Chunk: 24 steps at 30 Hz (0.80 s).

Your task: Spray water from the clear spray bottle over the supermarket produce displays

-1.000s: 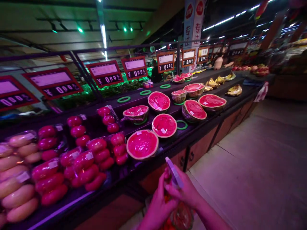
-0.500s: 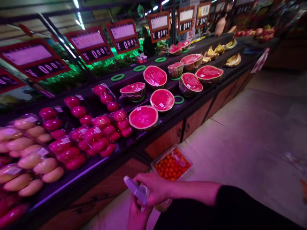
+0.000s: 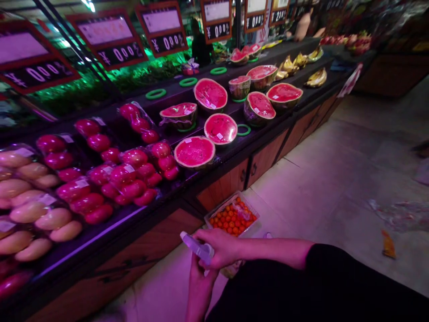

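Observation:
Low in front of me, my right hand (image 3: 223, 247) is closed around a pale, translucent, elongated plastic object (image 3: 197, 247) with a narrow tip and a rounder end; its kind is unclear. Just beneath, my left hand (image 3: 203, 277) comes up from below with its fingers bent in against the underside of that object. What the left fingers pinch is hidden. Behind my right hand, a clear plastic crate (image 3: 254, 219) of small orange-red fruit (image 3: 231, 219) stands on the floor against the counter.
The dark display counter (image 3: 170, 201) runs along my left. On it are wrapped red fruit (image 3: 134, 174), wrapped pale fruit (image 3: 33, 210), cut watermelons (image 3: 195, 152), green rings (image 3: 156, 94) and bananas (image 3: 317, 78). Price signs (image 3: 161, 27) hang above. Orange debris (image 3: 389, 244) lies on the floor.
The view has shifted, so the counter and crate sit higher and further left. Both hands, with the pale plastic object, appear slightly further right.

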Motion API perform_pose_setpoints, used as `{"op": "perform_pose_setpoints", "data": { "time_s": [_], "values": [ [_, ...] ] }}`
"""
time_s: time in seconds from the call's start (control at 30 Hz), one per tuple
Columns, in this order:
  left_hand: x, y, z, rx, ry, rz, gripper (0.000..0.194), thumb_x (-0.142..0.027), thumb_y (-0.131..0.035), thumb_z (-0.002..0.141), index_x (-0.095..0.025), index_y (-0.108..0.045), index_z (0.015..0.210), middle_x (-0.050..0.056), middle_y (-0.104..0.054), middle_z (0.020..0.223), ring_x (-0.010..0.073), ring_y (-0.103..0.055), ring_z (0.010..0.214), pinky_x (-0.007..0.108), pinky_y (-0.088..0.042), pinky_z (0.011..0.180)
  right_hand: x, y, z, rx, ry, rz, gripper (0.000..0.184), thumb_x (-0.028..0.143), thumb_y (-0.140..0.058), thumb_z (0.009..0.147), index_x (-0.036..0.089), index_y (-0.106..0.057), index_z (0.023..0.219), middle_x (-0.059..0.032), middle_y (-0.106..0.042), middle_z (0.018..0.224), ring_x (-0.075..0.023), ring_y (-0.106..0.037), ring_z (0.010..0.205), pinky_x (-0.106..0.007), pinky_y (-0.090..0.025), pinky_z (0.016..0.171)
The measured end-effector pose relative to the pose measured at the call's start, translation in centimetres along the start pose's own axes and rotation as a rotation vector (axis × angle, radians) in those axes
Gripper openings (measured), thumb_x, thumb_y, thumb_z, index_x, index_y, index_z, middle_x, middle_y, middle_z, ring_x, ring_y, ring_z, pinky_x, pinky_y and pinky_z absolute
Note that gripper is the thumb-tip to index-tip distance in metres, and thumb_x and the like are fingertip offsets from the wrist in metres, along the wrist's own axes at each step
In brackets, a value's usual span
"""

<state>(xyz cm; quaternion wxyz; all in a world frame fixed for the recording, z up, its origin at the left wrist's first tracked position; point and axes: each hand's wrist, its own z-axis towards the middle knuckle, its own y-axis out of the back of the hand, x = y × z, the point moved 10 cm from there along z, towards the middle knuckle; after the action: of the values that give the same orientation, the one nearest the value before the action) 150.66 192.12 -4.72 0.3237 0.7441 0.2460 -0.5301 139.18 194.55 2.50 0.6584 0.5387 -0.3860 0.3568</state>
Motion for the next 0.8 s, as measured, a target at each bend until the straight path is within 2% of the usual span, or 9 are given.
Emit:
{"op": "perform_pose_setpoints", "data": {
  "time_s": [0.07,0.17,0.33,0.4,0.47,0.53,0.6,0.67,0.8],
  "values": [
    [-1.7,-3.4,0.7,0.089,-0.014,-0.029,0.063,-0.047,-0.075,0.079,-0.018,-0.056,0.132,0.013,-0.072,0.130,0.0362,-0.068,0.124,0.050,-0.054,0.109,-0.9,3.1,-1.6,-0.082,-0.018,0.020,0.048,0.025,-0.081,0.070,0.023,-0.061,0.113,-0.0012,-0.072,0.100,-0.0205,-0.070,0.086,-0.028,-0.051,0.075],
    [-5.0,-10.6,1.7,0.227,-0.075,-0.051,0.058,-0.046,-0.073,0.084,-0.017,-0.057,0.132,0.016,-0.068,0.137,0.0352,-0.063,0.132,0.051,-0.047,0.117,-2.6,9.0,-5.5,-0.197,-0.053,0.023,0.038,0.026,-0.075,0.073,0.024,-0.059,0.108,0.0007,-0.070,0.094,-0.0192,-0.068,0.080,-0.030,-0.052,0.073],
    [-10.1,-25.5,2.2,0.478,-0.196,-0.057,0.054,-0.038,-0.075,0.086,-0.017,-0.060,0.134,0.017,-0.066,0.145,0.0323,-0.065,0.128,0.047,-0.050,0.112,-7.1,21.4,-15.1,-0.440,-0.164,0.004,0.034,0.031,-0.069,0.082,0.023,-0.058,0.112,-0.0014,-0.072,0.091,-0.0191,-0.069,0.072,-0.032,-0.056,0.069],
    [-11.8,-31.5,2.4,0.556,-0.264,-0.077,0.062,-0.039,-0.077,0.086,-0.018,-0.057,0.141,0.017,-0.058,0.156,0.0325,-0.061,0.136,0.045,-0.047,0.117,-9.4,26.1,-19.1,-0.513,-0.216,0.003,0.036,0.035,-0.071,0.084,0.023,-0.059,0.115,-0.0033,-0.075,0.094,-0.0190,-0.070,0.071,-0.032,-0.058,0.068],
    [-12.7,-37.0,2.5,0.620,-0.272,-0.091,0.065,-0.037,-0.077,0.087,-0.017,-0.055,0.145,0.016,-0.056,0.159,0.0333,-0.058,0.141,0.045,-0.045,0.119,-11.5,30.2,-22.8,-0.557,-0.261,-0.025,0.039,0.039,-0.073,0.085,0.023,-0.059,0.117,-0.0055,-0.076,0.099,-0.0204,-0.073,0.075,-0.033,-0.060,0.070],
    [-13.2,-41.7,2.7,0.659,-0.259,-0.095,0.064,-0.036,-0.076,0.087,-0.017,-0.055,0.145,0.016,-0.055,0.160,0.0345,-0.056,0.144,0.045,-0.044,0.120,-13.3,33.7,-25.7,-0.574,-0.304,-0.064,0.040,0.041,-0.074,0.085,0.022,-0.060,0.118,-0.0074,-0.077,0.101,-0.0222,-0.075,0.080,-0.034,-0.061,0.073],
    [-13.7,-45.3,3.0,0.674,-0.251,-0.104,0.063,-0.035,-0.076,0.087,-0.016,-0.056,0.143,0.016,-0.057,0.158,0.0350,-0.057,0.143,0.046,-0.045,0.120,-14.8,36.4,-27.7,-0.569,-0.337,-0.095,0.040,0.042,-0.073,0.087,0.022,-0.060,0.119,-0.0087,-0.077,0.103,-0.0233,-0.076,0.084,-0.035,-0.062,0.076],
    [-14.1,-48.0,3.4,0.679,-0.235,-0.130,0.062,-0.033,-0.076,0.086,-0.015,-0.057,0.142,0.016,-0.061,0.153,0.0340,-0.061,0.137,0.044,-0.048,0.116,-15.8,38.3,-28.7,-0.554,-0.350,-0.107,0.040,0.042,-0.072,0.088,0.021,-0.060,0.120,-0.0089,-0.077,0.104,-0.0229,-0.076,0.083,-0.036,-0.062,0.075],
    [-14.9,-50.5,5.0,0.631,-0.172,-0.191,0.058,-0.031,-0.077,0.082,-0.016,-0.060,0.136,0.012,-0.070,0.139,0.0300,-0.068,0.121,0.039,-0.054,0.102,-17.4,40.7,-28.4,-0.505,-0.320,-0.065,0.038,0.037,-0.069,0.088,0.022,-0.058,0.121,-0.0079,-0.075,0.105,-0.0218,-0.075,0.084,-0.034,-0.061,0.077]
  ]
}}
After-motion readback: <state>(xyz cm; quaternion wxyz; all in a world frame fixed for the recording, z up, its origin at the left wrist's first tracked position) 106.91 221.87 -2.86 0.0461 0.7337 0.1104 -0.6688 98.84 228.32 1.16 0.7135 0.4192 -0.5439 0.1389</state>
